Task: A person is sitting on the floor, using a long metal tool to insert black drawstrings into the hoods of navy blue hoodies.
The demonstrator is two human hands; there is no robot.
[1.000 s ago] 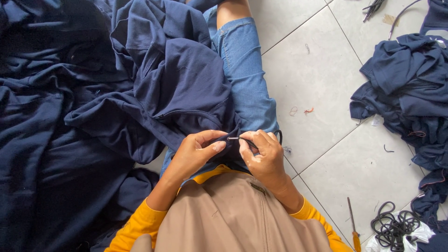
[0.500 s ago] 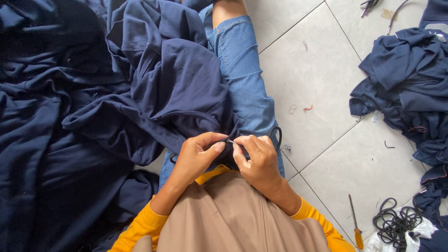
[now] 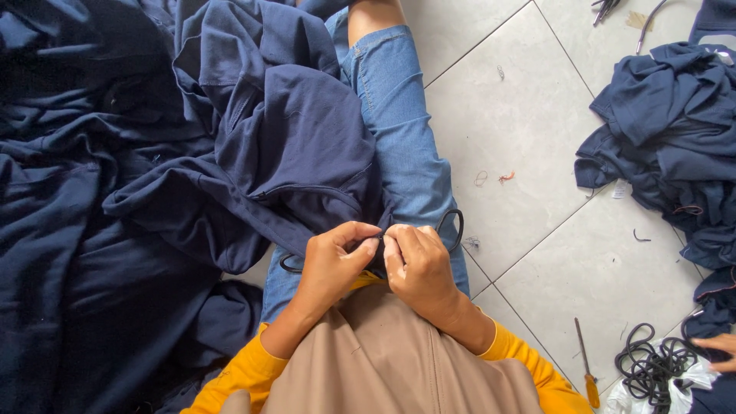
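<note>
A navy hooded garment [image 3: 291,153] lies over my lap and my left jeans leg. My left hand [image 3: 333,264] pinches its hem edge between thumb and fingers. My right hand [image 3: 418,268] is closed on the same spot, thumb to thumb with the left. A thin black cord [image 3: 454,222] loops out to the right of my right hand, and another bit of cord [image 3: 290,267] shows left of my left hand. What sits between my fingertips is hidden.
A big heap of navy garments [image 3: 77,230] fills the left side. Another navy pile [image 3: 675,130] lies on the grey tiled floor [image 3: 529,115] at right. A coil of black cords [image 3: 652,364], an orange-handled tool [image 3: 586,376] and another person's hand [image 3: 717,349] sit at lower right.
Both hands have drawn closer together on the hem. A cord loop now stands out to the right of my right hand.
</note>
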